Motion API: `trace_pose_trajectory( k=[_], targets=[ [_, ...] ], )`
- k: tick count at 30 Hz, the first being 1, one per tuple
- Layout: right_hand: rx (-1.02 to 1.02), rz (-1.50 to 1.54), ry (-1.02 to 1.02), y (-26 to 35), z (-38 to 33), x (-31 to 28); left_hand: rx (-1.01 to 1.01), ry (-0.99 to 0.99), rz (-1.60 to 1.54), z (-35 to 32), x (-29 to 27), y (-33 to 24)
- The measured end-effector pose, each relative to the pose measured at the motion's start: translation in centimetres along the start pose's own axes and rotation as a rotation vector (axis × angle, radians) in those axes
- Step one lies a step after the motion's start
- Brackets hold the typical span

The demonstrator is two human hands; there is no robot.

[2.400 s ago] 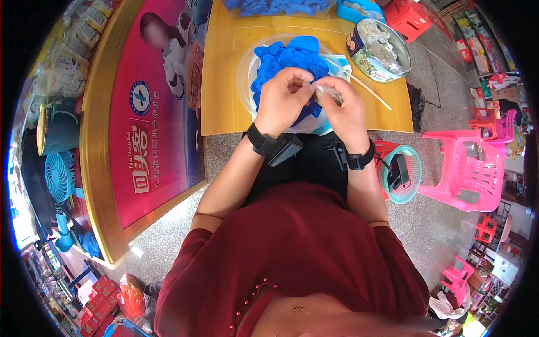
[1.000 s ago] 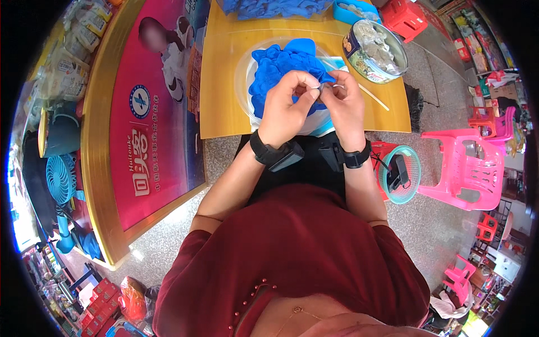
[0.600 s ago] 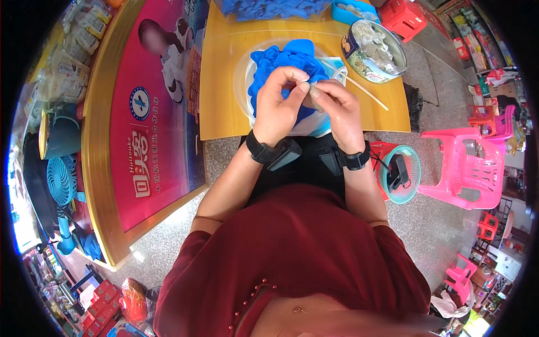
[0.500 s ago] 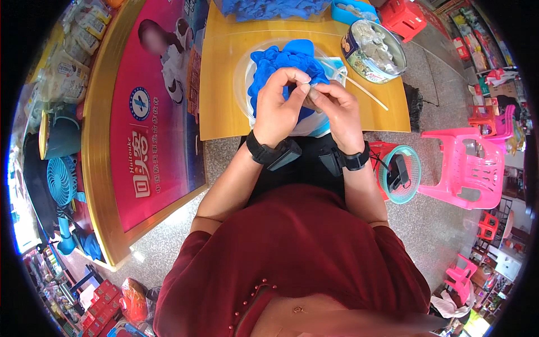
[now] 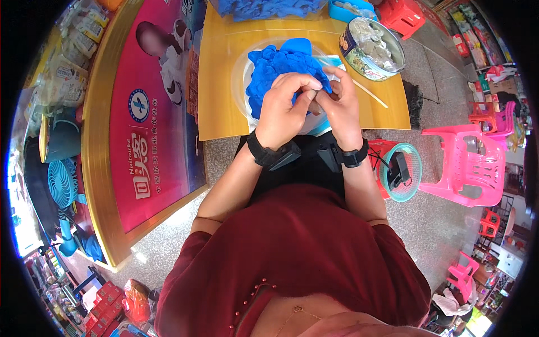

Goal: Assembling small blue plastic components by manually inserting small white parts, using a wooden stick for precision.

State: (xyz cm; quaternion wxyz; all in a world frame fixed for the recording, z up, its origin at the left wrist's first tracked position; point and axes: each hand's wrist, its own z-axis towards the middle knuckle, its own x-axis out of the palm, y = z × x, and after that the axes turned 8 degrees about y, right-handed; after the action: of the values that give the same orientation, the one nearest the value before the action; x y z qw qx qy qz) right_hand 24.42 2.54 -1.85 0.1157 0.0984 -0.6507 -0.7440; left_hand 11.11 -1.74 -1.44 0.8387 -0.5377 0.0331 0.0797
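Note:
Close together over the front of the table (image 5: 224, 121), both my hands are closed in a pinch, fingertips meeting. My left hand (image 5: 285, 112) and my right hand (image 5: 344, 112) hold a small grey-brown piece (image 5: 314, 103) between them, mostly covered by fingers, so its kind is unclear. A heap of flat, soft-looking blue pieces (image 5: 275, 67) fills a clear round bowl (image 5: 240, 78) right behind my hands. One blue piece (image 5: 327, 84) shows beside my right fingers; whether I grip it is hidden. Something pale blue and white lies under the bowl's right side.
A round tin (image 5: 359, 64) of crumpled greyish pieces stands at the back right, beside a thin wooden stick (image 5: 370, 94). Behind are a blue tray (image 5: 342, 12) and a clear container of blue pieces (image 5: 269, 8). A teal basket (image 5: 416, 174) and pink chair (image 5: 469, 163) stand right.
My fingertips have shifted slightly down and right, still pinched together. My right fingers have risen and bent differently, and a blue piece now shows beside them.

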Motion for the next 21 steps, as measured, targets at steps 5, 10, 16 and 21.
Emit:
trace_pose_trajectory(
  k=[5, 10, 16, 21],
  targets=[
    [0.107, -0.179, 0.052, 0.1, -0.4, -0.1, 0.084, 0.134, 0.155, 0.1, -0.3, 0.6],
    [0.331, 0.353, 0.04, 0.9, 0.2, -0.5, 0.002, 0.107, -0.17, 0.8, -0.5, 0.1],
    [0.389, 0.321, 0.181, 1.4, 0.1, -1.0, -0.15, 0.034, -0.247, 0.8, -1.1, 1.7],
    [-0.082, -0.091, 0.186, 2.3, -0.4, -0.2, -0.301, 0.042, -0.299, 1.1, -2.2, 0.5]
  ],
)
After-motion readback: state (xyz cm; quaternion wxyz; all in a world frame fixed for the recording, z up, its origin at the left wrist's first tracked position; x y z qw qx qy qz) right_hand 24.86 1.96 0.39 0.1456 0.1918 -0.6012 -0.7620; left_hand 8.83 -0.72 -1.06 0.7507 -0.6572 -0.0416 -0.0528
